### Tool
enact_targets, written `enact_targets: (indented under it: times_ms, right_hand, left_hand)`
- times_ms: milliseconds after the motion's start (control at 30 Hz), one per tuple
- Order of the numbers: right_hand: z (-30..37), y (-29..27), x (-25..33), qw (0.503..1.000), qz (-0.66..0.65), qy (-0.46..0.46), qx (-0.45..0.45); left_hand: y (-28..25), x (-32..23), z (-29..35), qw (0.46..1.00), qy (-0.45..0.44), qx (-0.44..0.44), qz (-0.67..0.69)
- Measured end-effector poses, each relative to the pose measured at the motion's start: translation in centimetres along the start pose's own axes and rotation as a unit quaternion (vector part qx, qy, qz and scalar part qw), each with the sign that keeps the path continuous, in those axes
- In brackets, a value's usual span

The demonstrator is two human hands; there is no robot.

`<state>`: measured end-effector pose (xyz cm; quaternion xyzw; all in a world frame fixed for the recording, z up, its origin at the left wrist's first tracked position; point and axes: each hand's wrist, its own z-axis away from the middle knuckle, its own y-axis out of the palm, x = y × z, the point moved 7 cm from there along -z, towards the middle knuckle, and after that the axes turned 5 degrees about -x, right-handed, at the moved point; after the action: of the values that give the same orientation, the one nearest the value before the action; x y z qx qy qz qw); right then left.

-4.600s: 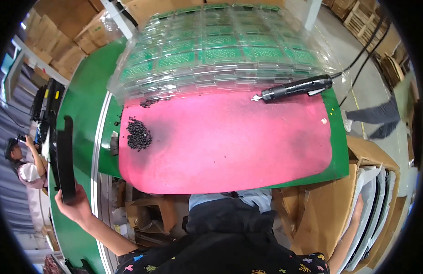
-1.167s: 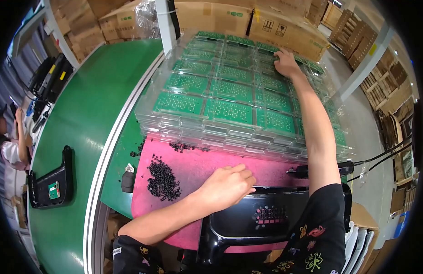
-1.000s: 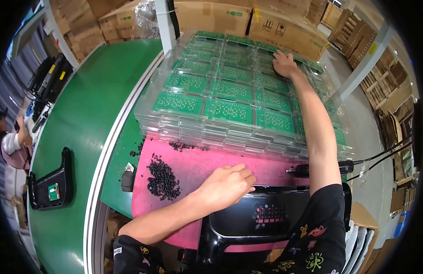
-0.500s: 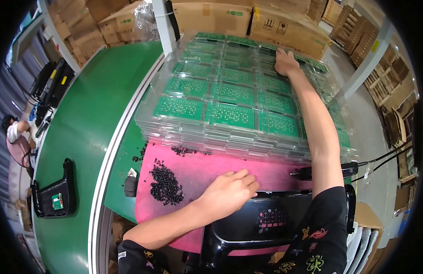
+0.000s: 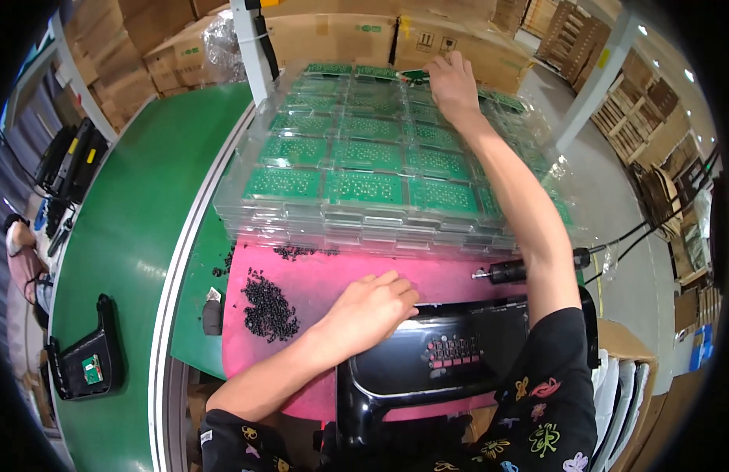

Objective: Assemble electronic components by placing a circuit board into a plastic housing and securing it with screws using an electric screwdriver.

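My right hand [image 5: 456, 85] reaches to the far row of a stack of clear plastic trays [image 5: 364, 216] filled with green circuit boards. Its fingers are closed on one circuit board [image 5: 415, 76], which tilts up out of its pocket. My left hand [image 5: 370, 309] is closed with curled fingers at the upper left edge of a glossy black plastic housing [image 5: 404, 370]; what lies inside the fingers is hidden. The housing lies on a pink mat [image 5: 317, 275] and has a cluster of small openings. Left of that hand is a pile of small black parts [image 5: 268, 309].
A black electric screwdriver [image 5: 506, 272] with a cable lies right of the housing, partly behind my right forearm. On the left, a green conveyor belt [image 5: 136, 236] carries another black housing [image 5: 89, 370] with a small board. Cardboard boxes [image 5: 333, 43] stand behind the trays.
The circuit board has come up tilted from the far row in my right hand. My left hand stays by the housing. The whole view has shifted slightly.
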<state>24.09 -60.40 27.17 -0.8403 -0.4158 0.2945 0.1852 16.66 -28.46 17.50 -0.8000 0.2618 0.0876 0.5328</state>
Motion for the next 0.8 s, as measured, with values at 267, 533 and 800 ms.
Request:
enact_targets:
  times_ms: [267, 533, 800]
  right_hand:
    - [3.4, -19.0, 5.3, 0.958, -0.278, -0.024, -0.063]
    - [10.8, -29.3, 10.0, 0.943, -0.331, -0.036, 0.018]
    - [17.4, -30.7, 8.7, 0.970, -0.229, 0.009, 0.078]
  left_hand:
    - [-7.6, -0.1, 0.4, 0.939, -0.065, -0.336, -0.038]
    - [-4.4, -1.6, 0.2, 0.948, -0.122, -0.114, 0.271]
    - [-1.4, -2.6, 1.0, 0.953, -0.096, 0.003, 0.286]
